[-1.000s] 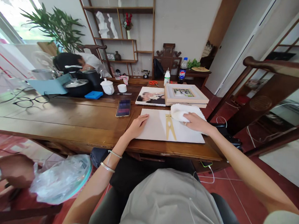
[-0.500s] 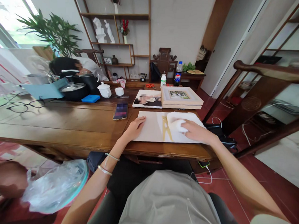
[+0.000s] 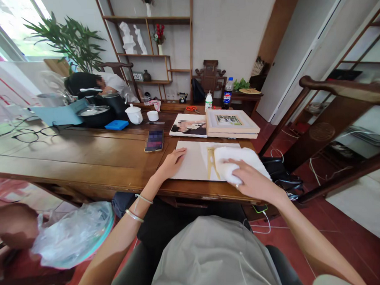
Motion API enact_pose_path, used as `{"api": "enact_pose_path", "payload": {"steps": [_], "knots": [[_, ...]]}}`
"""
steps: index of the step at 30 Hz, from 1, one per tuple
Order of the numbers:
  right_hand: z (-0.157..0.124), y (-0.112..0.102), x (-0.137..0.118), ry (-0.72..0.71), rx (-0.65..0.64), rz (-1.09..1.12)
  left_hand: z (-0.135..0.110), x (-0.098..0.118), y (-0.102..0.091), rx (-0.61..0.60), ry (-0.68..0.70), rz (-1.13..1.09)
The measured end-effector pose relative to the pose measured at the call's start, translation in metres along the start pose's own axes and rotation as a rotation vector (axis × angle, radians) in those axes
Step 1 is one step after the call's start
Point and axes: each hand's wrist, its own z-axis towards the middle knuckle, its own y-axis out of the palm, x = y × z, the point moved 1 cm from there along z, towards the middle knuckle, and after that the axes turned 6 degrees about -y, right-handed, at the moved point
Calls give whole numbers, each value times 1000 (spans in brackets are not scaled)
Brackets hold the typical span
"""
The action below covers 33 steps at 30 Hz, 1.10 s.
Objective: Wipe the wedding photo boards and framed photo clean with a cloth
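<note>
A white board (image 3: 194, 163) with a tan wooden stand piece (image 3: 211, 162) on its back lies flat near the front edge of the wooden table (image 3: 83, 155). My left hand (image 3: 173, 160) rests open and flat on the board's left edge. My right hand (image 3: 253, 181) is closed on a white cloth (image 3: 237, 159) bunched over the board's right side, close to the table's front edge.
Behind the board lie a printed photo (image 3: 189, 126), stacked picture frames (image 3: 231, 123) and a phone (image 3: 154, 140). Farther back are a teapot (image 3: 134, 114), pots, glasses (image 3: 32, 134), bottles and a seated person. A plastic bag (image 3: 71, 236) sits at my lower left.
My right hand has drawn the white cloth across the board from its far right part down toward me. The left hand has stayed on the board's left edge.
</note>
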Motion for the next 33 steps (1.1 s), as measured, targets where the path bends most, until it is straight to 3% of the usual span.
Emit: {"api": "enact_pose_path", "payload": {"steps": [3,6,9,14,18,22,29,33], "knots": [[-29,-6,-25,14,-39,33,0,-1,1,12,-3,-10],[-30,-11,-27,48,-65,71,0,-2,1,19,-4,-7],[-2,-10,-2,54,-44,107,0,-2,1,15,2,7],[62,3,62,45,62,65,0,0,-1,2,0,7],[81,8,83,69,63,42,0,0,0,2,-1,4],[62,1,62,36,19,19,0,-1,1,11,-1,7],[-19,-21,-12,-51,-130,68,0,0,1,10,-6,11],[-26,-26,-16,-17,-152,126,0,0,1,15,-7,14]]}}
